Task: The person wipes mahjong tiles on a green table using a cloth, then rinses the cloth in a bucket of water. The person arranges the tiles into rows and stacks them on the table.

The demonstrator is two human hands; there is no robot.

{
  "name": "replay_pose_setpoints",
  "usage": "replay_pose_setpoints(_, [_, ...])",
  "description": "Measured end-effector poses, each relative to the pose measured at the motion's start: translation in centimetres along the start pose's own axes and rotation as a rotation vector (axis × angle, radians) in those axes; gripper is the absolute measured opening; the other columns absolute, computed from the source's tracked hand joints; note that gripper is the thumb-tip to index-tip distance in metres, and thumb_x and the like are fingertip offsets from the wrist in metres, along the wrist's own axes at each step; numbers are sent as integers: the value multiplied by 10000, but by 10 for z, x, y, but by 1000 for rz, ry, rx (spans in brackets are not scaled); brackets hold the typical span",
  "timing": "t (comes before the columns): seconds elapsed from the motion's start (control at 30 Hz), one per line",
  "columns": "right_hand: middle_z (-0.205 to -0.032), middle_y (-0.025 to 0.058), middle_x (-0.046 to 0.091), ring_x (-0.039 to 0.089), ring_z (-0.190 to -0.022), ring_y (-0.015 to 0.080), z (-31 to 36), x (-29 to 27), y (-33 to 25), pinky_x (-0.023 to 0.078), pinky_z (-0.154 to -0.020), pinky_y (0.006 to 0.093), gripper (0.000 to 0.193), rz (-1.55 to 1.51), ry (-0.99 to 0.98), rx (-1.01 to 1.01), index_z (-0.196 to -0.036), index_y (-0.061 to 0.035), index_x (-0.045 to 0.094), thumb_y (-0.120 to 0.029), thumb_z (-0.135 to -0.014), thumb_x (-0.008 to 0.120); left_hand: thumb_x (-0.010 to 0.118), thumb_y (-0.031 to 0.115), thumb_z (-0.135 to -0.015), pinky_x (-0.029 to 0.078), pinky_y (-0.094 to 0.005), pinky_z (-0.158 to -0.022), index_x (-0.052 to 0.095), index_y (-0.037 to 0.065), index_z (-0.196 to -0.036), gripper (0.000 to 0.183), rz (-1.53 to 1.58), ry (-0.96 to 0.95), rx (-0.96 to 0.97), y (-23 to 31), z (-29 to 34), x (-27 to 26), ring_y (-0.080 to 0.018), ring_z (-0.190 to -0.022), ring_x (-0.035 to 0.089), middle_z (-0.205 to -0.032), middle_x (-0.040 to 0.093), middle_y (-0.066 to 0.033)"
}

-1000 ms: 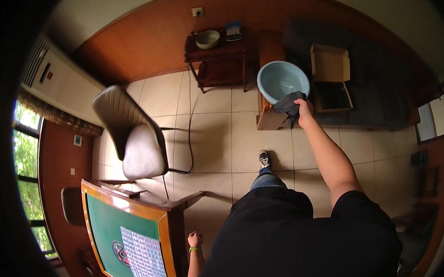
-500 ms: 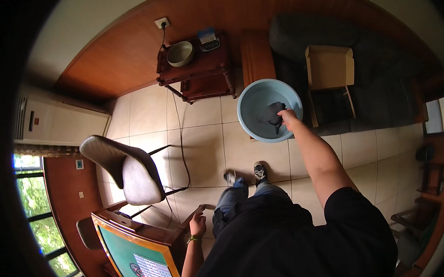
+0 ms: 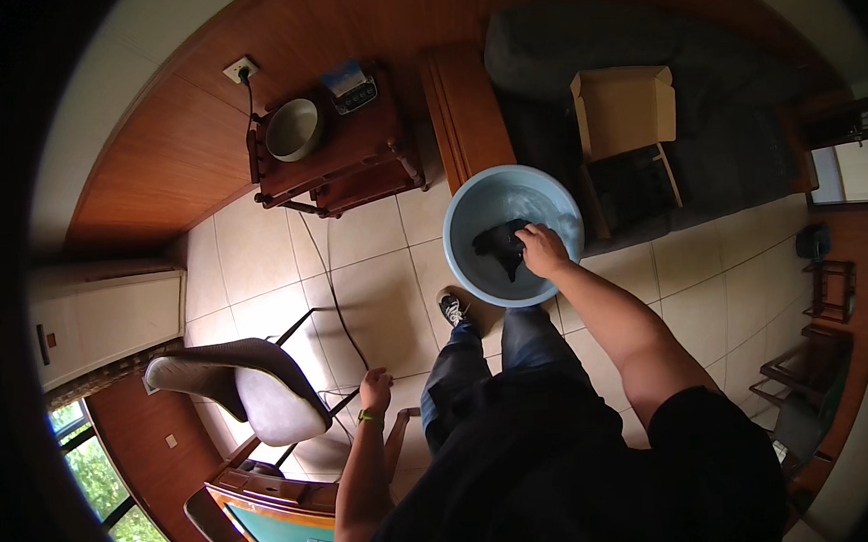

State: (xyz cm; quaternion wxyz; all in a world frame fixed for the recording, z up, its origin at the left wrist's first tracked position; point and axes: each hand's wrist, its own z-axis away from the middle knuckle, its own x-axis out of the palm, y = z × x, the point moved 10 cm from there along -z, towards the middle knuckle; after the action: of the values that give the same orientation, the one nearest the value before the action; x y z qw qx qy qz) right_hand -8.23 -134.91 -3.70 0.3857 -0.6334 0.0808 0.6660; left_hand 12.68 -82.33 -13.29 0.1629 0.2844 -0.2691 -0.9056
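Note:
A round light-blue basin (image 3: 463, 267) stands in front of me, by the end of the wooden sofa arm. Inside it is a dark, limp piece of cloth (image 3: 499, 249), whose exact kind I cannot make out. My right hand (image 3: 545, 250) reaches over the basin's near right side, fingers closed on the cloth's right edge. The fingertips are partly hidden. Down at my left side, my left hand (image 3: 375, 390) hangs free with loosely bent fingers and nothing visible in it, near the grey chair (image 3: 277, 394).
An open cardboard box (image 3: 629, 112) lies on the dark sofa (image 3: 730, 171). A wooden side table (image 3: 351, 144) holds a pale bowl (image 3: 294, 130). A cable (image 3: 325, 266) runs across the tiled floor. A green-topped table (image 3: 281, 534) stands at lower left.
I have come nearer the basin. My right hand with the dark cloth is lower in view, and the cloth looks more spread out. My left hand has moved forward, away from the table.

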Motion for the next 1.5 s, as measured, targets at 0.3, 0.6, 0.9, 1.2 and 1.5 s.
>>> replay_pose_setpoints(0.3, [-1090, 211, 722, 693, -1018, 408, -67, 105, 15, 555, -887, 510, 320, -70, -324, 46, -1104, -28, 738, -196, -890, 570, 590, 97, -966, 521, -270, -754, 619, 35, -1252, 294, 341, -27, 33, 201, 63, 69, -144, -958, 692, -1043, 735, -61])
replay_pose_setpoints(0.6, [-1195, 200, 704, 666, -1109, 393, -99, 45, 45, 530, -968, 516, 494, -117, -116, 175, -1248, -37, 652, -285, -822, 689, 503, 185, -1033, 562, -335, -809, 544, 5, -1348, 366, 723, -157, -186, 278, 53, 195, -253, -1014, 698, -1146, 702, -141])
replay_pose_setpoints(0.9, [-1164, 259, 701, 654, -1122, 442, -66, 115, 31, 512, -957, 496, 576, -692, -445, 560, -1195, -1, 677, -520, -965, 579, 422, 451, -1082, 527, -527, -934, 429, 85, -1448, 518, 1089, -221, -593, 259, -59, 310, -382, -1150, 638, -1261, 643, -214])
replay_pose_setpoints(1.2, [-909, 290, 699, 663, -906, 497, -32, 56, 7, 520, -781, 544, 606, -601, -144, 576, -958, 30, 697, -523, -1037, 462, 382, 420, -1055, 524, -457, -962, 648, 97, -1219, 449, 1422, -252, -597, 257, -89, 363, -302, -1091, 664, -1190, 697, -132])
replay_pose_setpoints(1.5, [-879, 235, 696, 663, -856, 465, -61, 116, 49, 515, -740, 571, 420, -265, -109, 215, -977, -68, 662, -460, -1035, 520, 455, 333, -1076, 489, -490, -1041, 557, 66, -1381, 418, 1194, -172, -512, 255, -83, 348, -302, -1187, 626, -1330, 638, -109])
